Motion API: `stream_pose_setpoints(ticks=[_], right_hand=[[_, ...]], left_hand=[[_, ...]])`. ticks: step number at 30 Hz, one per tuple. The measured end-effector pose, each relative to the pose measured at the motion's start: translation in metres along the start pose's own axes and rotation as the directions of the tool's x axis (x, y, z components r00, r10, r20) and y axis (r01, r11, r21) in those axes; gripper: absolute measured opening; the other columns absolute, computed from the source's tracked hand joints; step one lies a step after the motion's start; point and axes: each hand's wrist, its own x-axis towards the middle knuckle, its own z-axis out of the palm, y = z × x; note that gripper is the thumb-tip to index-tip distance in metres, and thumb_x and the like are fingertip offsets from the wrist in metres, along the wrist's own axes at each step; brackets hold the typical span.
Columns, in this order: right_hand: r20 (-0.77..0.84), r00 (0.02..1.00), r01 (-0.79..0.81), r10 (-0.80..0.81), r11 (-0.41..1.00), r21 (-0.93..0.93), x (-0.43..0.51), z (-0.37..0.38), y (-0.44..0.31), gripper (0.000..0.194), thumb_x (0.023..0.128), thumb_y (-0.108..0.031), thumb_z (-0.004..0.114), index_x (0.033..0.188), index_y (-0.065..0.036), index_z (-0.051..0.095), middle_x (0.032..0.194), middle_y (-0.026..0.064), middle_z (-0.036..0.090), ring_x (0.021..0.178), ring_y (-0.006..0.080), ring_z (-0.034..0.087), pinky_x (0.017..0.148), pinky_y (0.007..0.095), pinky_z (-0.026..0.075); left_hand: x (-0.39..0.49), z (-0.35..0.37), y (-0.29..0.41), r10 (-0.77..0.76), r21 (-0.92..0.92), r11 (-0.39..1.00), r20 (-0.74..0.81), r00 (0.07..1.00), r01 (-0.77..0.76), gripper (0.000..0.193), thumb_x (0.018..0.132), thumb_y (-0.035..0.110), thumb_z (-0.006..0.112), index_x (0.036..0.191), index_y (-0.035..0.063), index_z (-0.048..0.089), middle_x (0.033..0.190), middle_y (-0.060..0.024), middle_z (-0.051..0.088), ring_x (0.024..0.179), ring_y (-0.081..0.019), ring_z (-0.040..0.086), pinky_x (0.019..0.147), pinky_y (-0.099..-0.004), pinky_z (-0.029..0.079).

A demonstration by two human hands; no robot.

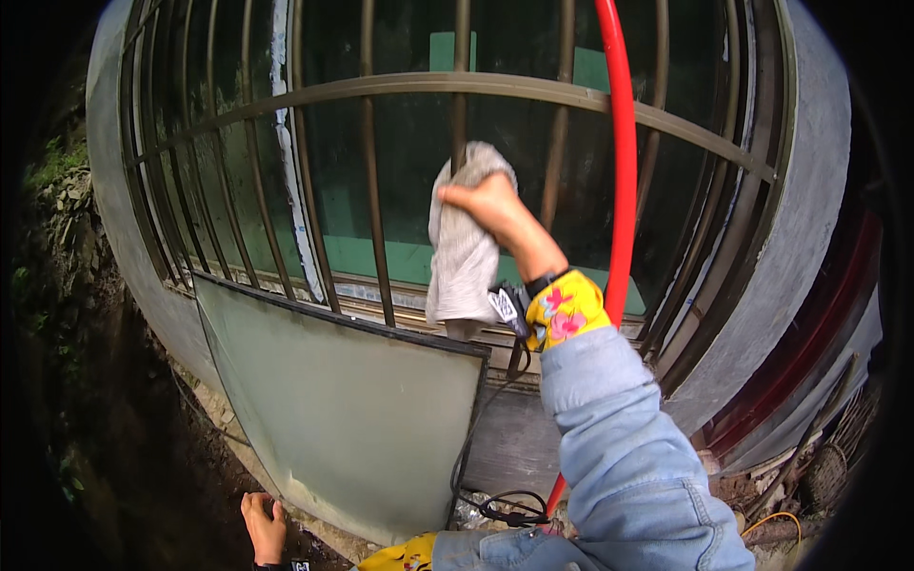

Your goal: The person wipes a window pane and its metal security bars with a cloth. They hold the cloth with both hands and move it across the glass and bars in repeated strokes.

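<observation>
My right hand (489, 207) grips a light grey cloth (460, 264), which is wrapped around a vertical metal bar (459, 128) of a window grille. The cloth hangs down below the fingers, to the top edge of a framed glass panel (350, 414). At the lower left, my left hand (265, 528) is raised beside the panel's bottom corner, its fingers curled apart and nothing seen in them. Dark window glass (410, 171) lies behind the bars.
A red hose (623, 171) runs down in front of the grille, right of my right hand. A black cable (515, 508) lies coiled below the window. The grey wall (792, 207) curves around the frame. Rough earth and plants (61, 171) lie to the left.
</observation>
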Motion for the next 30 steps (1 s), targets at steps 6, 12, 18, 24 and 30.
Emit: stream_pose_setpoints(ticks=[6,12,18,24,30], right_hand=[[-0.150,0.983,0.014,-0.105,0.860,-0.509,0.060,0.000,-0.046,0.056,0.083,-0.040,0.064,0.113,0.007,0.060,0.120,0.0240,0.059,0.114,0.0353,0.056,0.099,0.0363,0.041],[-0.052,0.983,0.090,-0.176,0.708,-0.700,-0.004,0.005,-0.007,0.054,0.086,-0.036,0.062,0.123,0.003,0.053,0.129,0.0237,0.052,0.126,0.0367,0.045,0.106,0.0383,0.033],[-0.386,0.532,0.300,-0.754,0.594,-0.747,-0.011,-0.001,-0.072,0.026,0.086,-0.025,0.065,0.097,-0.002,0.065,0.098,0.0162,0.065,0.093,0.0346,0.061,0.082,0.0389,0.048],[-0.199,0.749,0.068,-0.632,0.372,-0.926,0.052,0.025,-0.103,0.033,0.084,-0.024,0.059,0.109,-0.002,0.057,0.095,0.0218,0.065,0.093,0.0393,0.061,0.082,0.0428,0.049],[-0.142,0.625,0.306,-0.768,0.408,-0.860,0.068,0.055,-0.058,0.045,0.082,-0.006,0.058,0.124,-0.001,0.046,0.120,0.0219,0.054,0.110,0.0367,0.053,0.099,0.0390,0.040]], left_hand=[[0.015,0.002,0.013,0.057,-0.075,0.995,-0.032,0.998,-0.060,0.021,0.077,0.005,0.067,0.094,0.0016,0.056,0.110,-0.0239,0.053,0.120,-0.0441,0.041,0.100,-0.0472,0.035],[0.010,0.013,0.006,0.128,-0.011,0.992,-0.039,0.991,-0.128,0.016,0.081,0.006,0.066,0.093,0.0001,0.058,0.101,-0.0221,0.058,0.106,-0.0356,0.054,0.092,-0.0418,0.043],[0.006,0.020,-0.020,0.117,-0.112,0.987,0.026,0.993,-0.114,0.025,0.082,0.019,0.067,0.100,0.0027,0.062,0.096,-0.0239,0.060,0.095,-0.0420,0.054,0.085,-0.0465,0.043],[-0.010,0.032,-0.044,0.079,-0.001,0.997,-0.013,0.997,-0.079,0.026,0.082,0.021,0.067,0.100,0.0019,0.062,0.096,-0.0240,0.059,0.093,-0.0420,0.053,0.083,-0.0474,0.042],[-0.029,0.041,-0.070,-0.004,-0.089,0.996,0.040,0.999,0.008,0.027,0.085,0.022,0.064,0.099,-0.0012,0.061,0.097,-0.0242,0.060,0.092,-0.0417,0.053,0.082,-0.0481,0.043]])
